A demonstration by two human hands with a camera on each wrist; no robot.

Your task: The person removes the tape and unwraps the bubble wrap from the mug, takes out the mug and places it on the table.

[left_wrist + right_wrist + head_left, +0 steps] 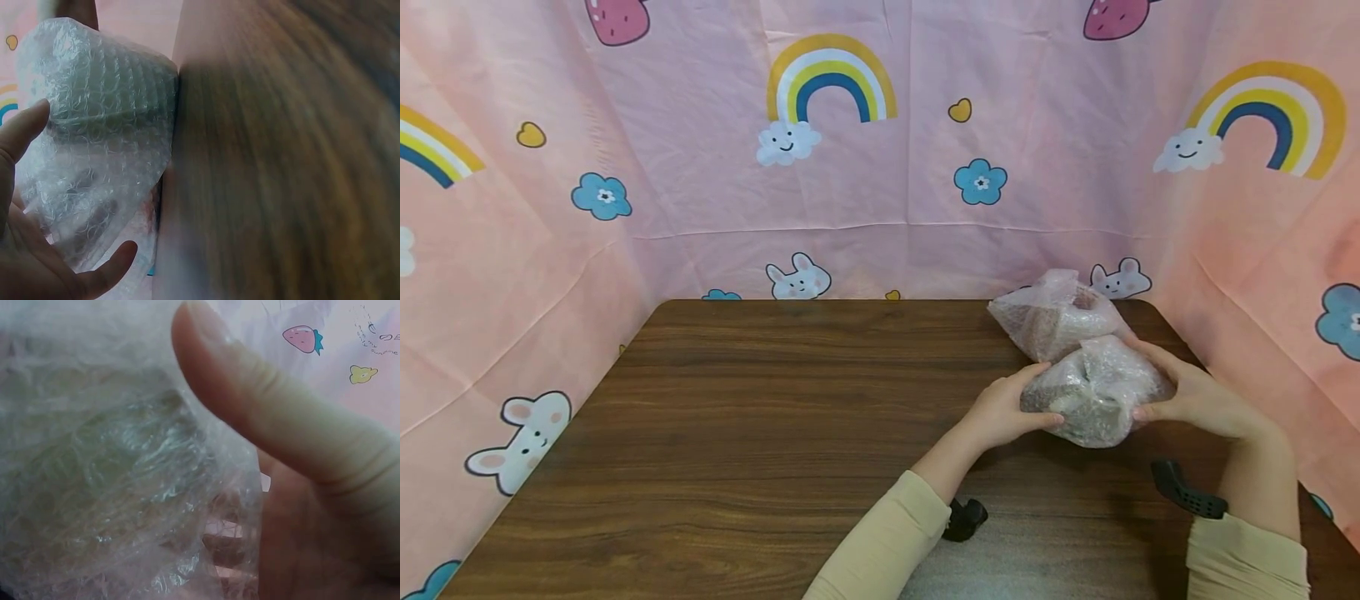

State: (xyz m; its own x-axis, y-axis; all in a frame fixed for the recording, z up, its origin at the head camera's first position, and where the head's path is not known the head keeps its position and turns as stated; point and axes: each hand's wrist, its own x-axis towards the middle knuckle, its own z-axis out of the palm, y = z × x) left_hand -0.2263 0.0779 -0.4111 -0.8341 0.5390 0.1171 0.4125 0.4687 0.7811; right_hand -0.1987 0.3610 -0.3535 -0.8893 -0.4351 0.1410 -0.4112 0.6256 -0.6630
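Beige sleeves [887, 537]; left fingers [1045, 420], right fingers [1156, 411] wide around bubble-wrapped bundle [1093, 396]

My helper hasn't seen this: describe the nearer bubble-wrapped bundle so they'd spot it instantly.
On the brown wooden table, go to the right side, toward the far corner. The nearer bundle is the crumpled, bubble-wrapped one between the left hand and the right hand. Unlike the farther bundle just behind it, it has a hand gripping each side.

At the far right of the dark brown, wood-grained table [790, 425], a bubble-wrapped bundle [1051, 323] is supported; whether the nearer bundle [1093, 396] is too cannot be told.
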